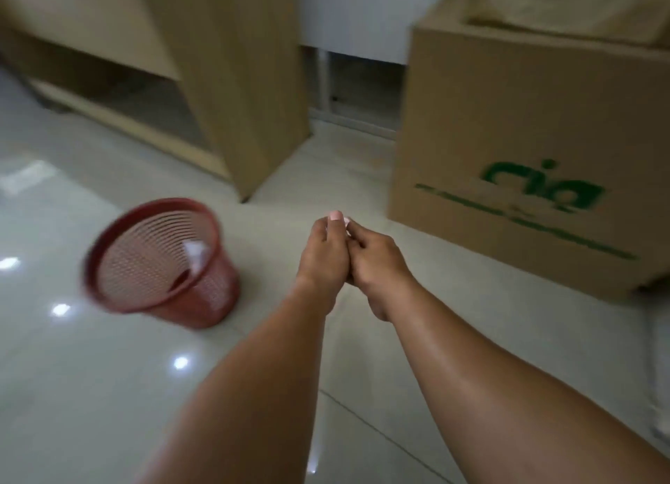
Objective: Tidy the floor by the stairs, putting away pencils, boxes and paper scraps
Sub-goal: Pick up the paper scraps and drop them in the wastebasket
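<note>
The scrap (336,215) is a small pale pinkish bit poking out above the fingertips. It's too blurred to say if it's paper or something else. The left hand (321,255) has its fingers curled up round it, pinching it at the top. The right hand (375,264) is curled too and pressed right against the left, but I can't tell whether it actually grips the scrap or just cups it. Both hands hang in the air over the floor (108,393), not touching it.

The bin (214,302), red mesh, sits left of the hands, near but apart, with a white wad (195,253) already inside. A big box (507,120) with green print stands to the right, and there's a wooden cabinet (232,84) behind.

My take: the step in hand is binning the scrap. Ball it tight in one hand so nothing flutters off, carry it right over the rim and let go low inside. A light scrap tossed from here could easily miss. The box looks like a later job.
</note>
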